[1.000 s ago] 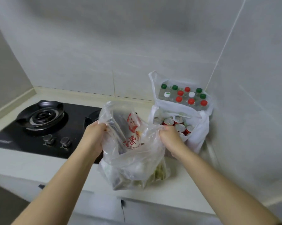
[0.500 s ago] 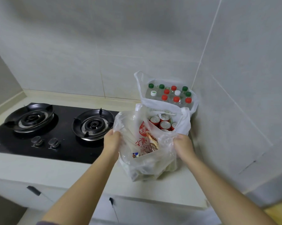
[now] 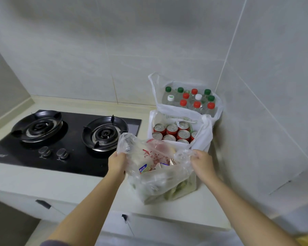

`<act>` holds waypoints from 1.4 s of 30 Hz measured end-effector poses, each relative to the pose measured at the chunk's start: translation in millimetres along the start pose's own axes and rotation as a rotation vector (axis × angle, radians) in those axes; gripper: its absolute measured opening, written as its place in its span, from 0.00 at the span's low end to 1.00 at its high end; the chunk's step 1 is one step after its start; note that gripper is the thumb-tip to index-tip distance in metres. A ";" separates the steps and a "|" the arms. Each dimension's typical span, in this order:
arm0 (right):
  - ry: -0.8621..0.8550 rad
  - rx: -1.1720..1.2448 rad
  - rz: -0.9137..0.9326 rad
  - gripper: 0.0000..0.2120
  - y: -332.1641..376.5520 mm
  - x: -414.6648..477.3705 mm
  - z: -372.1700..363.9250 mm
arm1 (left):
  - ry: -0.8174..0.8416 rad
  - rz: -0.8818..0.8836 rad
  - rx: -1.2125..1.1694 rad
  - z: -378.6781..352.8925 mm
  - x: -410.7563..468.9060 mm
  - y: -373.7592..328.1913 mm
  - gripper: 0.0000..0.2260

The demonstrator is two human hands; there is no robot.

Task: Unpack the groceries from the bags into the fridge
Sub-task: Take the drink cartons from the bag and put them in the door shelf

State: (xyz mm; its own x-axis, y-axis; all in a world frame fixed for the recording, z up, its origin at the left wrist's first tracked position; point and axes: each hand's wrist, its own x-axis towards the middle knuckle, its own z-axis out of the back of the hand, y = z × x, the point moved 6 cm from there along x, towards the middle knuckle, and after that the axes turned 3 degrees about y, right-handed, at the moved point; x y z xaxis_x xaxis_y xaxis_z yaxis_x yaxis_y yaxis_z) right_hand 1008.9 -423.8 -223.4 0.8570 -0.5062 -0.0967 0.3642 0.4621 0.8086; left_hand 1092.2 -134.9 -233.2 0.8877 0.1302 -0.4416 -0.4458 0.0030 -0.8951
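Clear bag is gripped at its rim by both hands, left hand and right hand held apart, mouth pulled open. It is set on the counter right of the hob, just before the cans. Contents blurred, possibly packets and greens.

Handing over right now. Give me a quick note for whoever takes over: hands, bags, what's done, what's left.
Hands: left hand grips the left rim of the clear plastic bag, right hand grips its right rim, holding the mouth open.
That bag sits on the countertop, right of the gas hob, with packaged food and greens inside.
Behind it: white bag of red cans, then white bag of capped bottles in the corner.
Done: nothing visibly unpacked; all bags look full.
Left: empty every bag into the fridge, not in view.
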 end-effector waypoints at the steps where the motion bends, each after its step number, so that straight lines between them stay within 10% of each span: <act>1: 0.008 -0.023 0.016 0.07 -1.8 0.2 -2.5 | 0.000 0.013 0.010 2.4 1.1 3.4 0.06; 10: 0.260 -0.335 0.181 0.09 12.1 -1.1 -21.5 | 0.070 -0.240 0.323 14.3 1.1 -4.8 0.17; 14: 0.553 -0.441 0.335 0.32 48.0 -15.9 -9.0 | 0.024 -0.981 0.650 9.3 -37.9 -52.0 0.30; 18: 0.579 -0.452 0.555 0.21 90.5 -39.5 -20.4 | 0.297 -1.679 1.176 -22.9 -68.1 -57.3 0.13; 23: 0.584 -1.010 0.489 0.30 46.2 -40.3 -60.9 | 0.458 -0.955 2.048 -25.9 -0.6 -5.7 0.50; 30: 0.606 -1.195 0.486 0.56 9.4 -26.2 -72.2 | 0.569 -0.725 2.175 3.6 33.6 54.2 0.63; 35: 0.600 -1.253 0.492 0.55 1.5 -30.2 -85.7 | 0.486 -0.576 2.186 11.3 41.3 65.5 0.53; 39: 0.530 -1.201 0.625 0.42 25.0 -43.0 -95.5 | 0.484 -0.890 1.797 -20.2 11.3 39.5 0.22; 42: 0.447 -1.206 0.833 0.39 35.9 -47.3 -107.4 | 0.653 -0.962 1.632 -42.3 -4.7 40.1 0.21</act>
State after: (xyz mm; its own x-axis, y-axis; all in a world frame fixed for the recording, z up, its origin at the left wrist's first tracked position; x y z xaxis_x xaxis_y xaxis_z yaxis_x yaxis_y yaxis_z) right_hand 1020.6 -305.0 -252.0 0.9170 0.3400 -0.2086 -0.3800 0.9037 -0.1972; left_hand 1075.0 -177.3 -269.7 0.5877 -0.7759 -0.2295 0.7816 0.6177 -0.0867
